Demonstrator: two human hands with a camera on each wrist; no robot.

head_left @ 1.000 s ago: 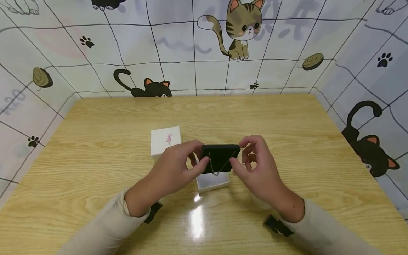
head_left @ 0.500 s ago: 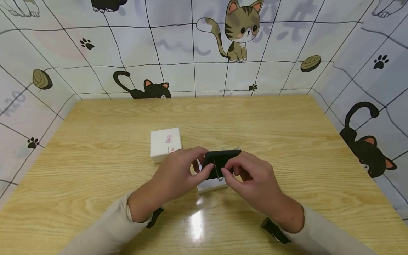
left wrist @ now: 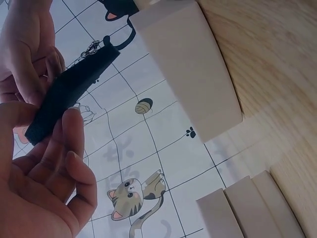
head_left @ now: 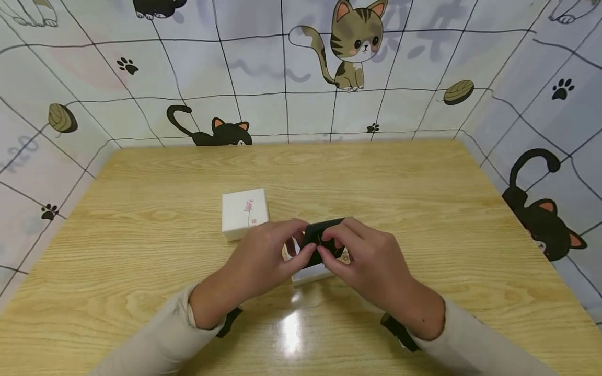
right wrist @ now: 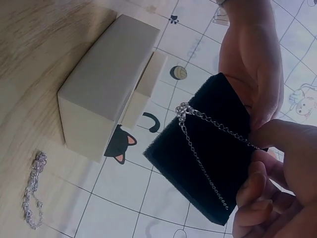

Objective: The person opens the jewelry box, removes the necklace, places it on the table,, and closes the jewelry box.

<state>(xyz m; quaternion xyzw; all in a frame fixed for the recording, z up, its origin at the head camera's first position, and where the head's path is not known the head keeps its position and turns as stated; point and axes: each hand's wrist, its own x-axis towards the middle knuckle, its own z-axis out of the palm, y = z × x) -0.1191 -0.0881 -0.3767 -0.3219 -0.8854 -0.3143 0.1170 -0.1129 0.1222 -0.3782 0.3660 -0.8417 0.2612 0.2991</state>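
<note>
A black velvety jewelry pad (right wrist: pixel 208 148) is held up tilted over the white box base (head_left: pixel 312 277). My left hand (head_left: pixel 263 256) grips it by one edge, thumb on the face and fingers behind. Across the pad's face runs a thin silver chain (right wrist: pixel 198 159), with a knotted cluster of links at one edge. My right hand (head_left: pixel 369 256) pinches this chain between thumb and forefinger, close to the left thumb. In the head view its fingers hide much of the pad and chain.
A white lid with a pink flower (head_left: pixel 242 211) stands left of the base on the wooden table (head_left: pixel 155 224). In the right wrist view, another silver chain (right wrist: pixel 32 193) lies beside the white box. A cat-patterned cloth (head_left: pixel 263 68) encloses the table's back and sides.
My right hand has moved left from the pad's right edge to the chain on its face. The pad has come down slightly and tilted, its right side higher.
</note>
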